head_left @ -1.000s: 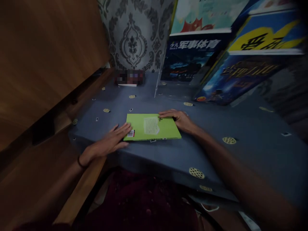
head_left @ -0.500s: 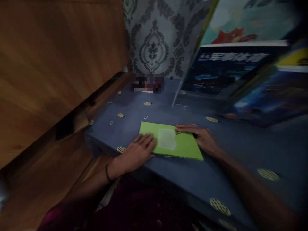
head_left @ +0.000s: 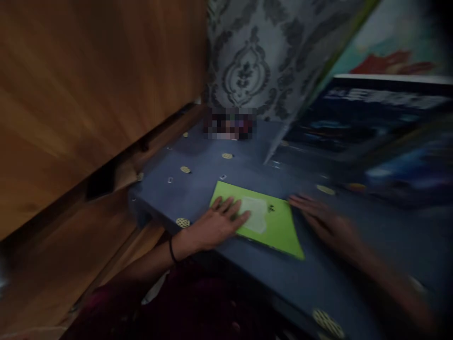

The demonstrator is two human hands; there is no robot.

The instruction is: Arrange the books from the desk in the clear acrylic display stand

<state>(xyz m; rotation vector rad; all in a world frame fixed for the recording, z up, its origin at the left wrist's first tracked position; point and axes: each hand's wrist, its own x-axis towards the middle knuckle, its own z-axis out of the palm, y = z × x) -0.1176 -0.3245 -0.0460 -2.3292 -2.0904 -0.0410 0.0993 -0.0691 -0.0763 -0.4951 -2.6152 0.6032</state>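
A thin, bright green booklet [head_left: 279, 222] with a pale patch on its cover lies flat near the front edge of the table. Resting on its left part is my left hand [head_left: 221, 219], fingers spread, with a dark band at the wrist. My right hand [head_left: 318, 217] is beside the far right corner of the booklet, fingers stretched out and slightly blurred; whether the fingertips touch the corner I cannot tell.
A blue cloth with yellow spots covers the table [head_left: 201, 189]. Upright books or magazines [head_left: 368, 118] stand at the right. A blurred-out item [head_left: 230, 125] lies at the back by the patterned wall [head_left: 244, 61]. A wooden panel [head_left: 99, 94] rises on the left.
My left hand has slid further onto the booklet's cover. My right hand has moved off the cover to its right edge. The booklet is slightly turned, and the whole view has shifted.
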